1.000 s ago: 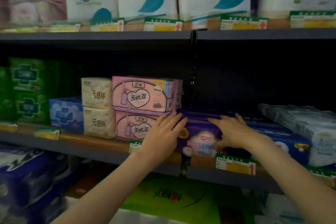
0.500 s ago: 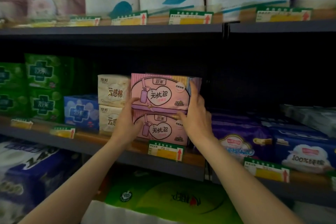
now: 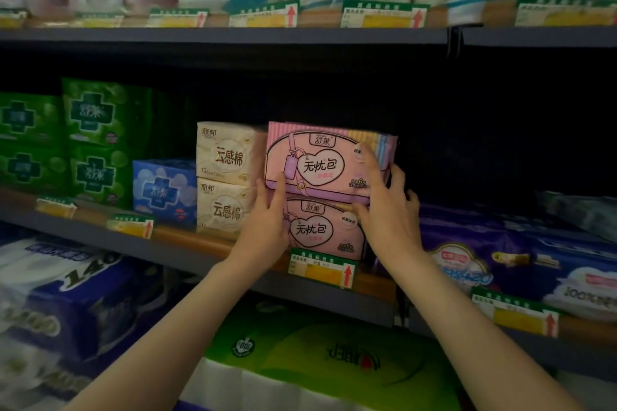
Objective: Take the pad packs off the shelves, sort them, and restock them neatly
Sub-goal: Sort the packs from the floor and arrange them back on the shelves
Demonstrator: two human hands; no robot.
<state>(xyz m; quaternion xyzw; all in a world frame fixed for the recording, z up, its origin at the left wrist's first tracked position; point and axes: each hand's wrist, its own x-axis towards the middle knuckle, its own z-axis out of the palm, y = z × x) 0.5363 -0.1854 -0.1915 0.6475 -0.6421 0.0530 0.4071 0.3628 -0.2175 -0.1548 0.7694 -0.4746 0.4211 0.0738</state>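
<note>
- Two pink pad packs are sitting stacked on the middle shelf (image 3: 207, 252), at the centre of the frame: the upper pink pack (image 3: 325, 160) is lying directly on the lower pink pack (image 3: 322, 230).
- The left hand (image 3: 267, 227) is pressing against the stack's left edge, its thumb lying over the seam between the two packs.
- The right hand (image 3: 389, 213) is gripping the upper pink pack at its right end, thumb on the front, fingers curling round the side.
- Cream packs (image 3: 227, 177) are standing just left of the stack, touching it; a blue pack (image 3: 163, 190) and green packs (image 3: 93, 143) are sitting further left.
- Purple packs (image 3: 467, 243) are lying at the right of the frame.
</note>
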